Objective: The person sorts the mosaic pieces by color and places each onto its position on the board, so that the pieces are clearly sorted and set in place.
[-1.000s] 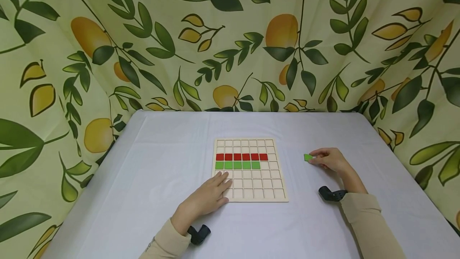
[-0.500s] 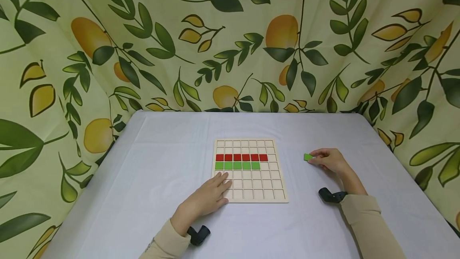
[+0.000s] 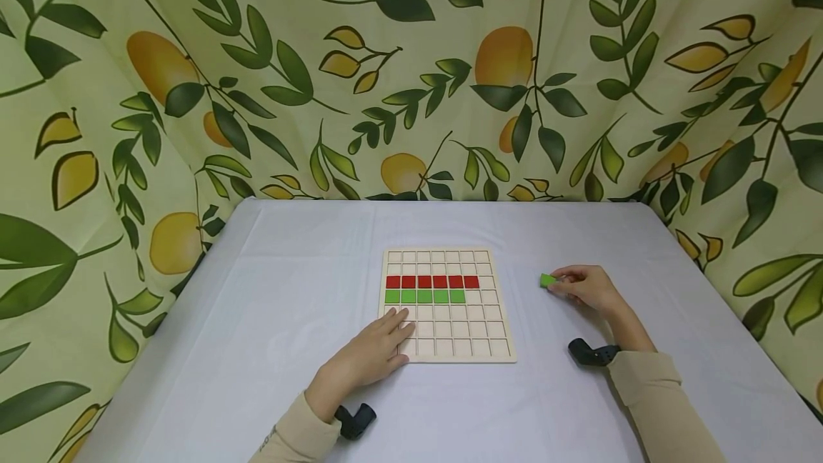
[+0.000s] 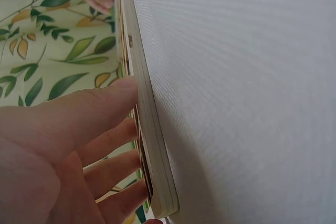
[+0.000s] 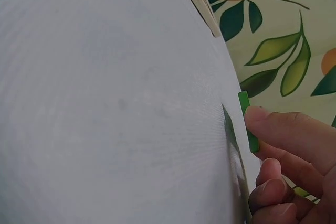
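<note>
A square wooden grid board (image 3: pixel 459 329) lies on the white-covered table. Six or so would overstate it: several red tiles (image 3: pixel 425 282) fill most of one row, and several green tiles (image 3: pixel 425 296) line the row below. My left hand (image 3: pixel 368 354) rests on the board's near left corner, fingers straight on top; in the left wrist view its thumb (image 4: pixel 84 114) touches the board's edge. Off to the right of the board, my right hand (image 3: pixel 588 284) pinches a loose green tile (image 3: pixel 546 281) between thumb and fingers. The right wrist view shows this tile (image 5: pixel 249 121) just above the cloth.
The white tablecloth (image 3: pixel 276 291) spreads around the board on all sides. A curtain (image 3: pixel 398 113) printed with leaves and fruit hangs behind and beside the table. Black devices sit at the left wrist (image 3: pixel 356 420) and right wrist (image 3: pixel 593 352).
My right hand and the green tile have shifted slightly left, and the tile has turned a little. The left hand and the board have stayed in place.
</note>
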The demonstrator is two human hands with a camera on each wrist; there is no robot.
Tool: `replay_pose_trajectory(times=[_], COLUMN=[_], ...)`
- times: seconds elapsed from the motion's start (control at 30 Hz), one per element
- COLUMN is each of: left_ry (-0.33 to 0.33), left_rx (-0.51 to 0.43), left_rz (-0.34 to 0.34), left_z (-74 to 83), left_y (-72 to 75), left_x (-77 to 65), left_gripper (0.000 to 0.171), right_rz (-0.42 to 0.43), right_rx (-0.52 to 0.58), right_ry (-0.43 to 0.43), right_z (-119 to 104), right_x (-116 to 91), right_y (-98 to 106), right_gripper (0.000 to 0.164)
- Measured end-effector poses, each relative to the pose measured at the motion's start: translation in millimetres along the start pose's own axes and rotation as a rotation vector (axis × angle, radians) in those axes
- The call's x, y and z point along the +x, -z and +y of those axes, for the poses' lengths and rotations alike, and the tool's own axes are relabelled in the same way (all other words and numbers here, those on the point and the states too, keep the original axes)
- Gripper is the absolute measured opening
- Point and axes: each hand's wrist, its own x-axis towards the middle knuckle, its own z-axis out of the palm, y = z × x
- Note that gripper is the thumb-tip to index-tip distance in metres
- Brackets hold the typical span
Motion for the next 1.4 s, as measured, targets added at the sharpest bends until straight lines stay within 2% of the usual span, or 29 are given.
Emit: replay_pose_trajectory(times=[0.8, 1.4], left_ry=[-0.007, -0.009], left_rx=[-0.013, 0.0], left_rz=[-0.005, 0.005], left_z=[2.1, 2.6], left_y=[2.4, 2.8], left_x=[-2.3, -2.7], left_gripper=[0.053, 0.053], right_rz=[-0.021, -0.036], right_rx=[0.014, 0.011], right_ry=[-0.006, 0.022], right_z=[-12, -22], right_x=[-7, -8], right_y=[-6, -14], right_gripper=[0.041, 0.04])
